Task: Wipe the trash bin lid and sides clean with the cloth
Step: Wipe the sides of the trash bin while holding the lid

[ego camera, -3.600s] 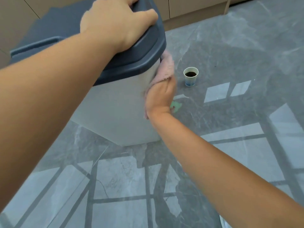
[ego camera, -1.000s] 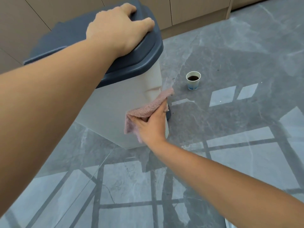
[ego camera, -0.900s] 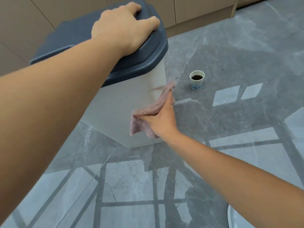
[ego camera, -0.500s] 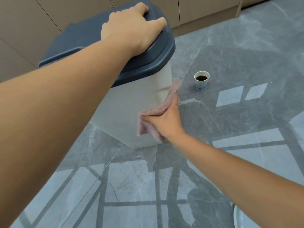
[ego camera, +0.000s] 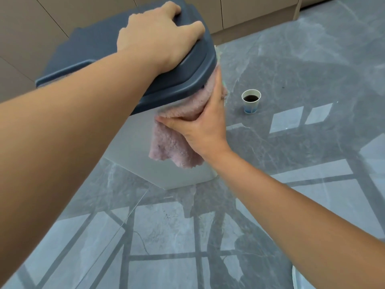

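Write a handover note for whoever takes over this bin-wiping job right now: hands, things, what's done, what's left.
Left hand: flat on the dark lid, steadying the trash bin.
Right hand: pressing the pink cloth against the bin's pale side, just under the lid rim, at the near right corner.
Done: cannot tell which surfaces are already clean.
Left: finish the sides and wipe the lid. Mind the filled paper cup on the floor to the right.

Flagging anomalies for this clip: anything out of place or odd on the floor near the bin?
One thing: a small paper cup of dark liquid stands upright on the floor, right of the trash bin, apart from it. No spill visible. It sits near the right hand wiping with the pink cloth, so it might get knocked.
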Demonstrator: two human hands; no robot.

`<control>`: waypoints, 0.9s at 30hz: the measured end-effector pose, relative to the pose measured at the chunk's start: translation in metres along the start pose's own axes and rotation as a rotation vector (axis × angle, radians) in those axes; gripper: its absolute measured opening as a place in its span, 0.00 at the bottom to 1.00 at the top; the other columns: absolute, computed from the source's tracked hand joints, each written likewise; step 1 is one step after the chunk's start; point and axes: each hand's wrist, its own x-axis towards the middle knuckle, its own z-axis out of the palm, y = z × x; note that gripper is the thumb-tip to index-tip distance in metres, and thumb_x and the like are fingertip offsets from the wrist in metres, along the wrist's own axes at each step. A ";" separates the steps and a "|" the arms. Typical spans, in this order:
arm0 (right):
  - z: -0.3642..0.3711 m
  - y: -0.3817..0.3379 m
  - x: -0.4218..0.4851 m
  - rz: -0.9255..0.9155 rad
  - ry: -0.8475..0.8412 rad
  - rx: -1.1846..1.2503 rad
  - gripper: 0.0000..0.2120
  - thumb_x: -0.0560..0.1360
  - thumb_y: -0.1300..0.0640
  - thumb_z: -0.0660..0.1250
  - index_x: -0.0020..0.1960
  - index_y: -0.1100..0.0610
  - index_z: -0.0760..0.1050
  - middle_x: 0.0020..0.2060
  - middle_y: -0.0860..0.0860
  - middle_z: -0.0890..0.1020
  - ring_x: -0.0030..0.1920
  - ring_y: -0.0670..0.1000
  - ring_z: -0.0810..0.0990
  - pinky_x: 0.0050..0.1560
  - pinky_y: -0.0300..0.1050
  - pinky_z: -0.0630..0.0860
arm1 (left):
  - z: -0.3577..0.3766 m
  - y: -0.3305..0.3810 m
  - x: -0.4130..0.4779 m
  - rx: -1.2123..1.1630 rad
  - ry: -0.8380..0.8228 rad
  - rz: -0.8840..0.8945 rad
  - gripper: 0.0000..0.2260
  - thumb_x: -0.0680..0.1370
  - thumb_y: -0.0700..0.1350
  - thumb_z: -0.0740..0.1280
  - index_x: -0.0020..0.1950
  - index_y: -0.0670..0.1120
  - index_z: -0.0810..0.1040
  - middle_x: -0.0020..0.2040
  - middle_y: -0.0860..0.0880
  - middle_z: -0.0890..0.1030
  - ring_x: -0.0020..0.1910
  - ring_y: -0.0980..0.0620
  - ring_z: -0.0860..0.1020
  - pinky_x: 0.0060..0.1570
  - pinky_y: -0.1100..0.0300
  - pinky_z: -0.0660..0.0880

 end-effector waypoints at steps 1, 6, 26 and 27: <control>-0.002 0.011 -0.003 0.001 -0.031 0.003 0.68 0.55 0.39 0.86 0.83 0.45 0.48 0.77 0.41 0.64 0.77 0.43 0.64 0.71 0.24 0.61 | 0.000 0.001 0.000 0.003 -0.005 0.001 0.29 0.73 0.68 0.56 0.72 0.61 0.68 0.67 0.50 0.77 0.66 0.40 0.72 0.51 0.49 0.64; -0.023 0.055 -0.023 0.300 -0.219 0.003 0.65 0.56 0.54 0.89 0.82 0.53 0.53 0.72 0.48 0.71 0.74 0.50 0.70 0.78 0.52 0.67 | -0.003 0.001 0.001 -0.009 -0.054 -0.021 0.28 0.73 0.67 0.55 0.73 0.62 0.67 0.67 0.50 0.76 0.66 0.40 0.70 0.51 0.48 0.63; -0.033 -0.005 -0.002 0.308 -0.272 0.466 0.60 0.66 0.30 0.74 0.85 0.49 0.46 0.83 0.41 0.57 0.78 0.36 0.63 0.81 0.46 0.62 | -0.004 0.004 -0.002 -0.027 -0.048 -0.034 0.29 0.72 0.68 0.56 0.71 0.61 0.69 0.65 0.52 0.77 0.64 0.43 0.71 0.55 0.48 0.68; -0.034 -0.008 -0.008 0.291 -0.272 0.516 0.54 0.70 0.35 0.71 0.85 0.47 0.43 0.83 0.41 0.55 0.80 0.40 0.60 0.82 0.53 0.59 | -0.005 0.005 -0.003 -0.027 -0.049 -0.031 0.29 0.73 0.68 0.56 0.71 0.61 0.69 0.66 0.52 0.77 0.65 0.43 0.71 0.56 0.47 0.68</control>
